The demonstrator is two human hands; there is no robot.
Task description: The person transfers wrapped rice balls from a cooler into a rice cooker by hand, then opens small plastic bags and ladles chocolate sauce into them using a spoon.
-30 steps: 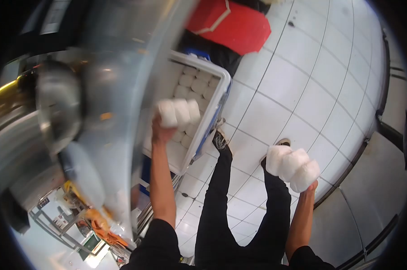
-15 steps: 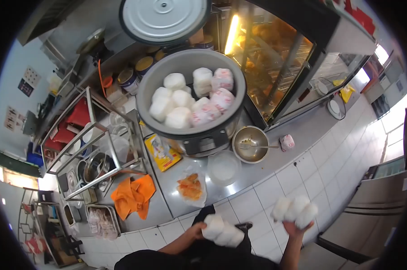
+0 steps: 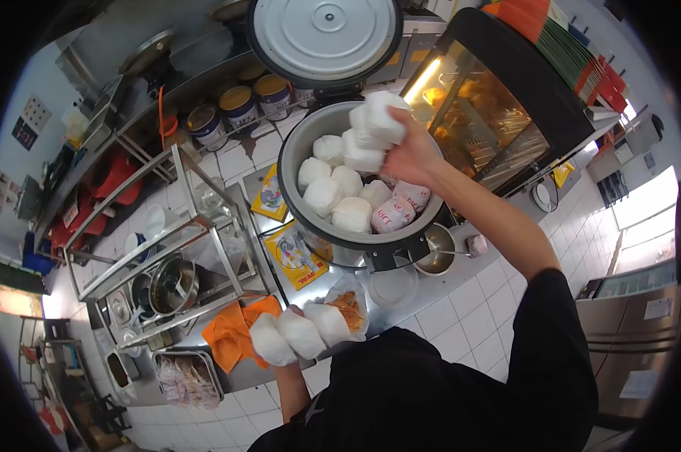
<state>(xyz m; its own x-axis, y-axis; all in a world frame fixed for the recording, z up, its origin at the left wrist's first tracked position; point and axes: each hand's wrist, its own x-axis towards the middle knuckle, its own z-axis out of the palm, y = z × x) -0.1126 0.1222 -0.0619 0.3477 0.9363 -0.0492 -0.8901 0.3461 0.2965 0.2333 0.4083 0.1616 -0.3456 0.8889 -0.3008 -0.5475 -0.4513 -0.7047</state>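
Observation:
Over the right side of a round grey cooker (image 3: 289, 192), my right hand (image 3: 414, 153) grips a stack of white wrapped bundles (image 3: 378, 120). Inside the cooker lie several plain white bundles (image 3: 323, 194) and some with red print (image 3: 393, 215). My left hand (image 3: 287, 368) is low, mostly hidden beneath a row of three white bundles (image 3: 300, 334) that it holds above the counter's front edge. Just behind that row are an orange cloth (image 3: 231, 335) and a plastic bag of orange-brown food (image 3: 349, 309).
The cooker's lid (image 3: 325, 34) stands raised behind it. A lit glass food cabinet (image 3: 480, 113) is at the right back. A metal bowl (image 3: 434, 252) and a small printed bundle (image 3: 477, 245) sit on the counter. Left is a metal rack (image 3: 189, 226).
My right hand has risen from over the floor to the cooker with its bundles. My left hand has moved left with its row to beside the orange cloth. The view has shifted.

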